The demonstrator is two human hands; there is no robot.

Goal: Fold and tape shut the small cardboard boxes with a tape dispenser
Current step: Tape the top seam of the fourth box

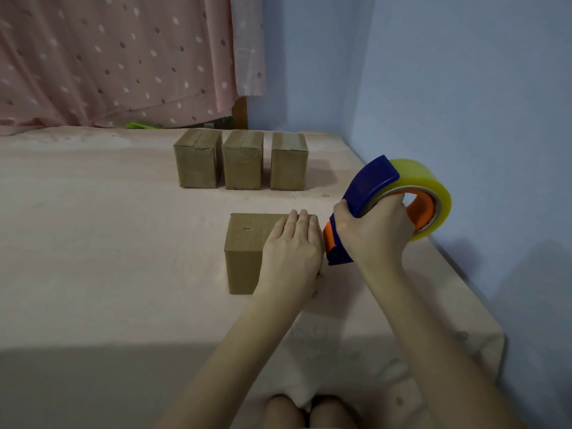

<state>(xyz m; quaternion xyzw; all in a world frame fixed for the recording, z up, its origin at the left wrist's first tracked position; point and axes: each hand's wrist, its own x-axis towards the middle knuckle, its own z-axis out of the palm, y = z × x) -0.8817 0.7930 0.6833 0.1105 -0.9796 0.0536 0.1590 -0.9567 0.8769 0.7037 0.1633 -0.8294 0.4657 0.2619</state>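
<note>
A small brown cardboard box point(246, 243) stands on the pink surface in front of me with its top flaps folded flat. My left hand point(294, 246) lies flat on the right half of its top, fingers straight. My right hand point(374, 230) grips a blue and orange tape dispenser point(365, 193) holding a yellowish roll of clear tape point(427, 184). The dispenser's lower end sits against the box's right side, just beside my left hand. Three more boxes point(243, 161) stand in a row farther back, with tape along their tops.
The pink covered surface point(108, 243) ends at a blue wall point(464, 88) on the right. A dotted pink curtain point(117, 57) hangs behind the row of boxes. My knees point(306, 411) show at the bottom edge.
</note>
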